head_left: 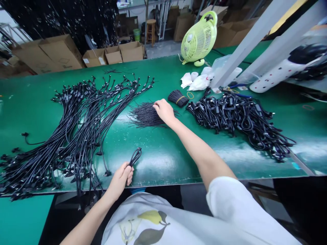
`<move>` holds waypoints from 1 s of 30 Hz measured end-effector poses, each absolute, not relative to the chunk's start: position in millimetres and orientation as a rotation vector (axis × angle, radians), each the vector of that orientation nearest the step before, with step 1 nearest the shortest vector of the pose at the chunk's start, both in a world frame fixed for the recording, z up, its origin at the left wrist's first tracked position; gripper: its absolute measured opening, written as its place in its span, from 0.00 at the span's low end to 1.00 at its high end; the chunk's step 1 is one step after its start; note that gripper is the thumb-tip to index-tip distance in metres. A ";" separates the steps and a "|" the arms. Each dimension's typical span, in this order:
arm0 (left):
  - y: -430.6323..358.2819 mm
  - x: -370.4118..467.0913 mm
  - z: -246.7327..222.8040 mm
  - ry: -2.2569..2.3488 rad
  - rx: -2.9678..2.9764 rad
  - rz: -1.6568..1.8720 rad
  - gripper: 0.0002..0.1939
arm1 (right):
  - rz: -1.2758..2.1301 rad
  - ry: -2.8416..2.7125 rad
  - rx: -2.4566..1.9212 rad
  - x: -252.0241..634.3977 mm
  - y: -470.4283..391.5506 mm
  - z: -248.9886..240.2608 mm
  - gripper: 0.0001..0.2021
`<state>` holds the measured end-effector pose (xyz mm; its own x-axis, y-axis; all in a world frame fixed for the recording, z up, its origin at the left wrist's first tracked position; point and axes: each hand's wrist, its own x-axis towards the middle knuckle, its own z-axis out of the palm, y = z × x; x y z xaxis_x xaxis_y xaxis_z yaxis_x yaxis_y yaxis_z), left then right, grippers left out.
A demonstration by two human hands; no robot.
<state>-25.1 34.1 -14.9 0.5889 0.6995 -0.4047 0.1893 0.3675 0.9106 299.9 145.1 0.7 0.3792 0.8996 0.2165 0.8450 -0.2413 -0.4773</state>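
My left hand (122,177) is closed around a black cable (135,156) folded into a small coil, whose looped end sticks up past the fingers near the table's front edge. Further back, my right hand (163,109) reaches into a loose pile of thin black twist ties (144,115), its fingers pinched together on them; the fingertips are partly hidden. A long heap of unfolded black cables (74,126) with plugs at their ends lies to the left. On the right is a heap of coiled black cables (237,115).
Behind my right hand lies a banded bundle of twist ties (178,98) beside a yellow rubber band (190,95). A green fan (199,39), white plastic bag (200,82) and slanted white post (245,44) stand further back on the green table (163,153). Cardboard boxes (131,51) line its far edge.
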 end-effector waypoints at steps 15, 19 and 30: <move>37.1 -6.6 4.5 0.813 0.932 0.654 0.21 | 0.259 -1.538 -1.854 244.5 59.7 1.8 0.07; 30.6 -1.2 2.1 0.712 0.927 0.595 0.30 | 0.784 -1.603 -1.495 165.1 3.5 -8.1 0.07; 41.2 -20.2 -7.8 0.998 1.670 0.595 0.18 | -0.753 -2.596 -0.923 149.5 -2.8 19.0 0.15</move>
<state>-20.2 41.2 -7.8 0.5278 0.8445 -0.0911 0.3211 -0.0990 0.9419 149.5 -2.8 19.0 -0.7551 0.5010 0.4228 0.6495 0.6592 0.3789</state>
